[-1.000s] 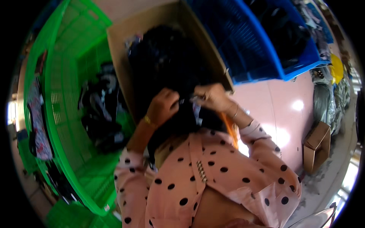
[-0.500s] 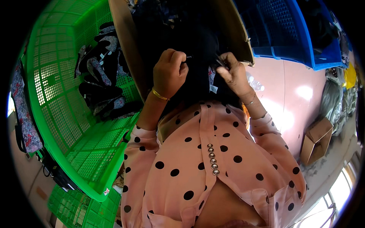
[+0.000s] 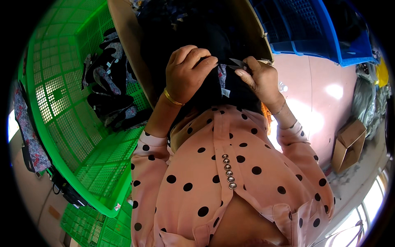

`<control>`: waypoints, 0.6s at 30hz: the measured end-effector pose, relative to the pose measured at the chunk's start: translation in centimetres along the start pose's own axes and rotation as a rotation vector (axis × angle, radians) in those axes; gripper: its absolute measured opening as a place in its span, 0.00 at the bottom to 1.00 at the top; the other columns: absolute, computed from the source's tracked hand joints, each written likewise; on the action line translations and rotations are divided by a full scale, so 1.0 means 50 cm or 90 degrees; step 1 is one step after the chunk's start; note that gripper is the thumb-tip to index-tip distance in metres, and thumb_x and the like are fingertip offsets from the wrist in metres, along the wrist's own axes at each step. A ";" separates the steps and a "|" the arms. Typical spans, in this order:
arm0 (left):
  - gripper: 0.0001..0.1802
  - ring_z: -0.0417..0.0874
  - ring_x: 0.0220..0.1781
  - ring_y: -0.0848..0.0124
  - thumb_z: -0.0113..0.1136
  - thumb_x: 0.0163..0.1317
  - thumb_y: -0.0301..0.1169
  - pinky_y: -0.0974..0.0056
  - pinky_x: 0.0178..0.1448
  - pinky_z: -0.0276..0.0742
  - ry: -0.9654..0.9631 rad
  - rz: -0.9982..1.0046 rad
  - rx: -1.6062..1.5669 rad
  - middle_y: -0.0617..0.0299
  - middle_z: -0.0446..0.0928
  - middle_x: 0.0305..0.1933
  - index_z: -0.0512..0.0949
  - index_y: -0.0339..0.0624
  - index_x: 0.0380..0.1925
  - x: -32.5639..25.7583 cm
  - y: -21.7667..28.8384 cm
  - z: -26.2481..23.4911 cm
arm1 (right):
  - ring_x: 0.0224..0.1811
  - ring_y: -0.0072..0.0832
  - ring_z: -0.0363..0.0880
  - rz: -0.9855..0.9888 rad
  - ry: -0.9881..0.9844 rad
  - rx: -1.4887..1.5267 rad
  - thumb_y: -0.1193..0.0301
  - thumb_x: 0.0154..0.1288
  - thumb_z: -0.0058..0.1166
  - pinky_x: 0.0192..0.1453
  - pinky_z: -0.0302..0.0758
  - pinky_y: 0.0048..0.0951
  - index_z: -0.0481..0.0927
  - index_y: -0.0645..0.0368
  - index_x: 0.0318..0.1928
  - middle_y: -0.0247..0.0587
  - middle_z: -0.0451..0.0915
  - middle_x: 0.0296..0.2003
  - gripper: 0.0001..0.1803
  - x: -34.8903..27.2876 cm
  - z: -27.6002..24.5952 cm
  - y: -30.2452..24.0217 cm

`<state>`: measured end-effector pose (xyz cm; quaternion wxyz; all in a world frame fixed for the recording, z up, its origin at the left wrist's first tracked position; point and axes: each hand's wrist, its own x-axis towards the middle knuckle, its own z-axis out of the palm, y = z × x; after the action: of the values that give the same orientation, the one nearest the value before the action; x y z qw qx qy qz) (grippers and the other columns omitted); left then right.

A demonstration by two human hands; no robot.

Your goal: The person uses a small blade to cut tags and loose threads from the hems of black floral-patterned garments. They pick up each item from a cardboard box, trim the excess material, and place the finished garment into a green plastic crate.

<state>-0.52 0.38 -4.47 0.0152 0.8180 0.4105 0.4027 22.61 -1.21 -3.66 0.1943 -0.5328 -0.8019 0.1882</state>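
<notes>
My left hand is closed, thumb and fingers pressed together beside the top of a floral strip; dark cloth behind hides what they grip. To its right, my right hand grips small thread snips, their two pointed blades parted and aimed left at my left fingertips. Under both hands lies black cloth across my lap. A narrow floral strip with a white tag shows on it, between the hands.
A cardboard box with dark cloth stands ahead. At left, a green plastic crate holds black-and-floral pieces. A blue crate stands far right. An open small carton and plastic bags sit by the right wall.
My left hand has shifted right and slightly up, closer to the snips. The black strip seen at its fingertips is now hidden. The snips' blades now show clearly parted.
</notes>
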 end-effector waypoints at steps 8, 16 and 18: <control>0.06 0.77 0.37 0.67 0.72 0.48 0.27 0.66 0.41 0.72 -0.053 -0.121 -0.171 0.67 0.81 0.30 0.83 0.45 0.27 0.023 -0.005 -0.013 | 0.18 0.32 0.75 -0.094 0.054 -0.072 0.45 0.60 0.56 0.20 0.69 0.30 0.73 0.54 0.27 0.35 0.72 0.15 0.24 0.026 0.001 -0.012; 0.04 0.77 0.35 0.71 0.68 0.57 0.27 0.69 0.41 0.73 -0.001 -0.328 -0.302 0.63 0.81 0.35 0.81 0.41 0.30 0.014 -0.005 -0.024 | 0.20 0.35 0.78 -0.058 0.012 -0.087 0.48 0.61 0.57 0.23 0.71 0.32 0.75 0.57 0.28 0.37 0.75 0.16 0.23 0.051 0.004 -0.027; 0.05 0.78 0.42 0.74 0.61 0.64 0.26 0.70 0.48 0.74 0.043 -0.438 -0.354 0.61 0.80 0.41 0.78 0.36 0.38 0.005 -0.031 -0.043 | 0.22 0.37 0.79 0.051 -0.005 0.032 0.48 0.61 0.57 0.25 0.73 0.32 0.76 0.59 0.31 0.38 0.77 0.18 0.24 0.056 0.005 -0.021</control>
<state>-2.87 0.92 -3.41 0.3542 0.5849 0.5352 0.4960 20.66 0.96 -3.03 0.1966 -0.5587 -0.7758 0.2176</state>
